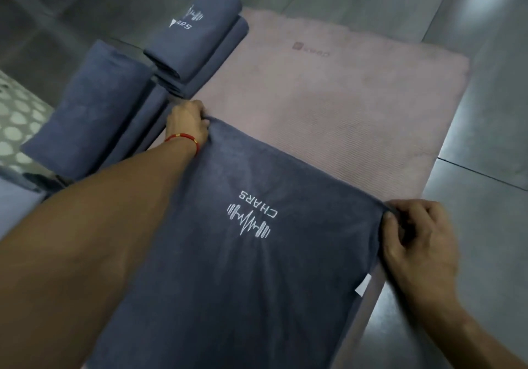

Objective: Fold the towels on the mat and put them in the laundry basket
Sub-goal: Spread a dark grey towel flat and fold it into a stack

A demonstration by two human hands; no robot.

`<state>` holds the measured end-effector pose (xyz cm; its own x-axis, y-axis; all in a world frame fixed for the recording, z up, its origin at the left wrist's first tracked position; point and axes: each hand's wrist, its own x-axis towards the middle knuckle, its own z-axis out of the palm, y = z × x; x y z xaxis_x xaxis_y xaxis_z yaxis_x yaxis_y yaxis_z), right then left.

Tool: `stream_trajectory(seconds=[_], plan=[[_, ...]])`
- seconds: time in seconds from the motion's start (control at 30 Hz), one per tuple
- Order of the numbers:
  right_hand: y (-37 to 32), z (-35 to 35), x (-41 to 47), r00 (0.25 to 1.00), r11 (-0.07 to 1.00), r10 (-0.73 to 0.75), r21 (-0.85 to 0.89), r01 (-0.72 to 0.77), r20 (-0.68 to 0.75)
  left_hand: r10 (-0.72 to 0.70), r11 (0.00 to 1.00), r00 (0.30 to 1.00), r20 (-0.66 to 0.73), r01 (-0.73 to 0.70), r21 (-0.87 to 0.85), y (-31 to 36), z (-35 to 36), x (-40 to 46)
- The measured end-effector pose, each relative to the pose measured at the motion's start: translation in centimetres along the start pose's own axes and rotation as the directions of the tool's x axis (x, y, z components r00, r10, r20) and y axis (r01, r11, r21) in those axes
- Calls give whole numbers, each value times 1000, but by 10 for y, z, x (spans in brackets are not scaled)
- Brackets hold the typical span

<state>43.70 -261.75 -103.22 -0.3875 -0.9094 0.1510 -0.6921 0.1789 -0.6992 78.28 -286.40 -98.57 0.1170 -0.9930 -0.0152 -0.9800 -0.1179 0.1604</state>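
A dark blue towel [243, 268] with a white logo lies flat on the near half of the pink mat [343, 88]. My left hand [187, 124] pinches its far left corner, and a red cord sits on that wrist. My right hand [417, 243] pinches the far right corner at the mat's right edge. Two stacks of folded blue towels stand left of the mat: one at the far left edge [194, 39], another nearer [94, 108]. A white perforated laundry basket [17, 117] shows at the frame's left edge.
Grey tiled floor [485, 111] surrounds the mat. The far half of the mat is bare. A pale cloth [14, 205] lies at the left edge below the basket. Something dark hangs at the top left of the frame.
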Motion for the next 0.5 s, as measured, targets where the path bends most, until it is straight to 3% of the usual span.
stream_trajectory(seconds=[0.17,0.37,0.5], plan=[[2,3,0,999,999,-42,-13,42,16,214,977,971,104,-215,5,-10,2,11],[2,1,1,997,996,-67,-52,69,42,196,975,978,66,-202,89,-9,-20,-9],[4,-5,-1,990,991,-130,-33,132,56,163,986,987,-5,-163,34,-21,-48,-45]])
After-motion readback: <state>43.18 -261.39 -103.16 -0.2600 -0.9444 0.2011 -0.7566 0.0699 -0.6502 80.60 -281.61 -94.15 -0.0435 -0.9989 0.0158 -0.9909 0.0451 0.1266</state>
